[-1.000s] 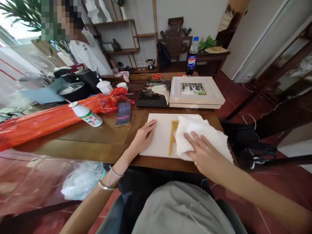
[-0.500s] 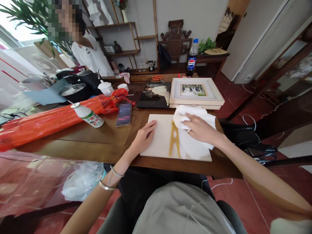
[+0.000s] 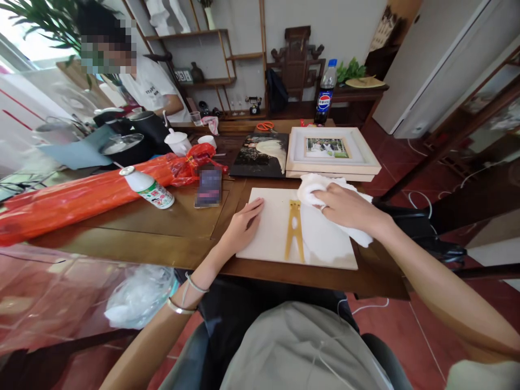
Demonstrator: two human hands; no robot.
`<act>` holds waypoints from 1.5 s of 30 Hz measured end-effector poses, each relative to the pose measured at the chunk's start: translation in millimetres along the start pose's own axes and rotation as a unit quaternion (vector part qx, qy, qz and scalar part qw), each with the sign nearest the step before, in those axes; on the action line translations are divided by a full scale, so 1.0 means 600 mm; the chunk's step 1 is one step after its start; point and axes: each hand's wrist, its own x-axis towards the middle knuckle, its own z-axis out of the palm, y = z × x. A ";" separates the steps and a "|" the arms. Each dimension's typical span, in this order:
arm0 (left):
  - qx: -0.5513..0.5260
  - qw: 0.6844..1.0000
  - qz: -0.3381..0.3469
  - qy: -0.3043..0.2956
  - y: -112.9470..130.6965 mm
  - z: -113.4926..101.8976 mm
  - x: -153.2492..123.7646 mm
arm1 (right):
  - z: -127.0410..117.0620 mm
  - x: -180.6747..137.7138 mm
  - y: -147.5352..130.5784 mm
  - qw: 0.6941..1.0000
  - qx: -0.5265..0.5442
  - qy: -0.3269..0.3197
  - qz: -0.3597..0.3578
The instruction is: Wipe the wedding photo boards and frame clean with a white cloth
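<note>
A pale flat board [image 3: 271,233] lies on the wooden table [image 3: 170,227] in front of me, with a yellow A-shaped stand piece [image 3: 294,230] on its middle. My left hand [image 3: 242,226] rests flat and open on the board's left edge. My right hand [image 3: 348,206] presses a white cloth [image 3: 314,187] against the board's far right corner, fingers curled over the cloth. Part of the cloth hangs out beneath my wrist.
A white picture frame [image 3: 332,154] and a dark photo print [image 3: 262,154] lie behind the board. To the left are a phone [image 3: 208,187], a white bottle [image 3: 147,187], a long orange plastic bag [image 3: 81,197], teaware and pots. Another person sits at the far left. A cola bottle [image 3: 325,93] stands behind.
My right hand has swept the cloth from the board's near right part up to its far right corner. The left hand has stayed on the left edge.
</note>
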 end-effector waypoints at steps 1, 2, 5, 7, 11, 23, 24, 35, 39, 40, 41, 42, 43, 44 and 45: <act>0.000 1.000 0.000 -0.001 0.000 0.000 0.000 | -0.001 -0.002 0.009 1.000 0.010 -0.008 0.007; 0.000 1.000 0.000 -0.001 0.001 0.000 0.000 | -0.002 -0.001 0.017 1.000 0.022 -0.013 0.011; 0.002 1.000 0.000 -0.001 0.000 0.001 0.001 | -0.001 0.015 0.021 0.998 0.062 -0.012 0.007; 0.004 1.000 0.002 0.001 -0.001 0.001 0.001 | 0.000 0.038 0.008 0.997 0.082 -0.005 -0.013; 0.003 1.000 0.006 0.001 -0.002 0.001 0.002 | 0.004 0.093 -0.042 0.992 0.097 0.011 -0.077; -0.010 1.000 -0.001 -0.002 0.002 -0.001 0.002 | -0.021 0.079 -0.082 0.999 0.020 -0.020 -0.037; -0.009 1.000 -0.001 -0.003 0.003 -0.001 0.002 | -0.024 0.076 -0.075 0.999 0.017 -0.023 -0.034; -0.005 1.000 0.006 0.011 -0.001 0.002 0.002 | -0.029 0.141 -0.130 0.994 0.048 -0.006 -0.099; -0.007 1.000 0.001 0.010 0.003 -0.001 0.002 | -0.038 0.155 -0.181 0.995 0.050 -0.016 -0.089; -0.008 1.000 0.001 0.008 0.004 -0.001 0.002 | -0.039 0.154 -0.187 0.995 0.049 -0.018 -0.086; -0.009 1.000 0.002 0.006 0.005 -0.001 0.002 | -0.040 0.152 -0.188 0.995 0.047 -0.020 -0.085; -0.009 1.000 0.005 0.007 0.004 -0.001 0.002 | -0.040 0.149 -0.187 0.995 0.046 -0.019 -0.086; -0.009 1.000 0.008 0.009 0.003 0.000 0.002 | -0.040 0.144 -0.182 0.995 0.043 -0.015 -0.087; -0.009 1.000 0.009 0.012 0.002 0.000 0.002 | -0.040 0.138 -0.175 0.995 0.038 -0.008 -0.088; -0.009 1.000 0.010 0.014 0.000 0.001 0.002 | -0.038 0.132 -0.167 0.996 0.030 -0.002 -0.088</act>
